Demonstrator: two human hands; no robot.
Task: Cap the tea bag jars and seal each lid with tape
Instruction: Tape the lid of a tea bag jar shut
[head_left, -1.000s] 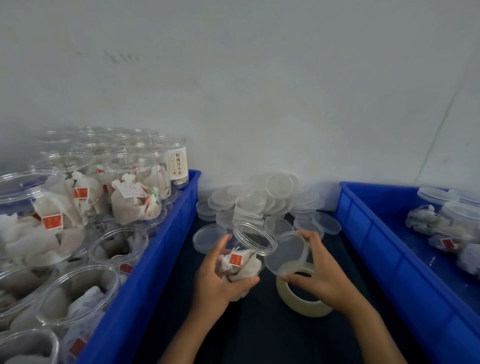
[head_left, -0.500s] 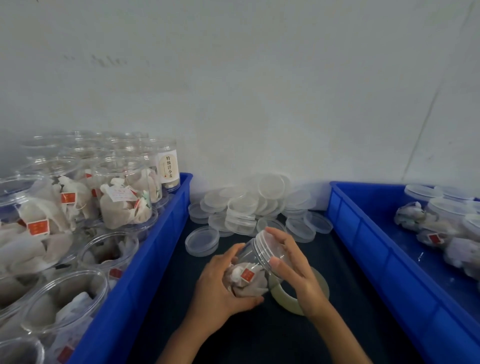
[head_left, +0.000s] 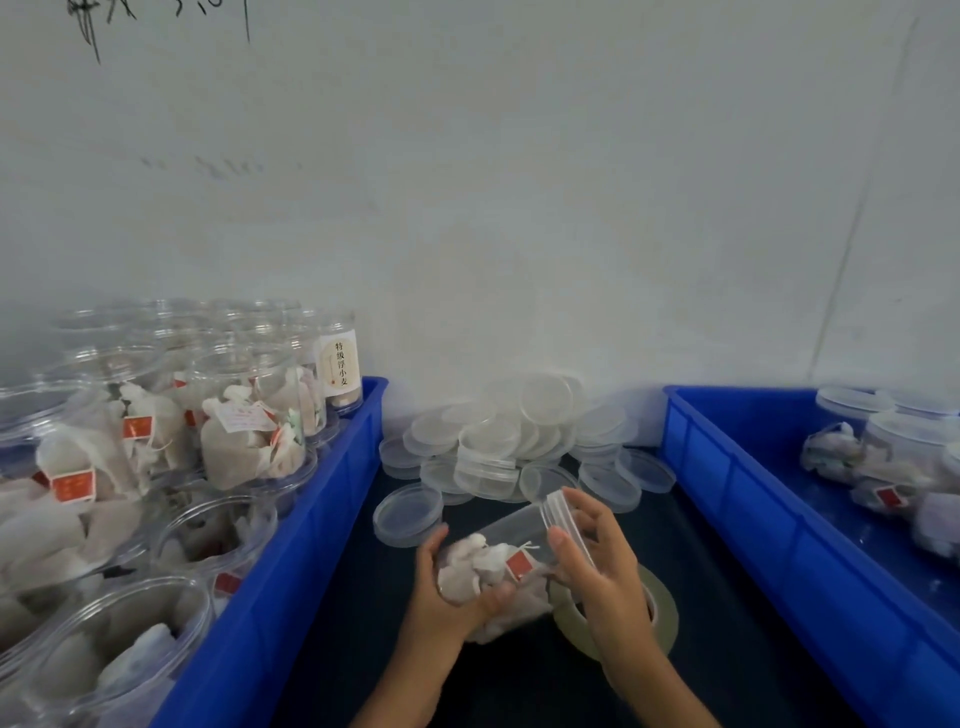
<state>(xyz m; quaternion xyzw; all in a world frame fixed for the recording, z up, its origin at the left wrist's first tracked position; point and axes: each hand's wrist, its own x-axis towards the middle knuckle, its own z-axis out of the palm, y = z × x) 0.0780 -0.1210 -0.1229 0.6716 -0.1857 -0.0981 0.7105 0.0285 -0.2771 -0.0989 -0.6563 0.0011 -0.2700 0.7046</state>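
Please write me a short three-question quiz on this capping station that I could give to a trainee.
1. True or false: the jar in the person's hands stands upright on the mat.
2. Which hand is at the lid? A) left hand B) right hand C) neither
3. Fill in: the tape roll lies on the dark mat, partly behind the ______ hand.

Key
1. False: it is held off the mat, tilted, lid end up and to the right.
2. B: the right hand's fingers curl round the lid while the left hand grips the jar's body.
3. right
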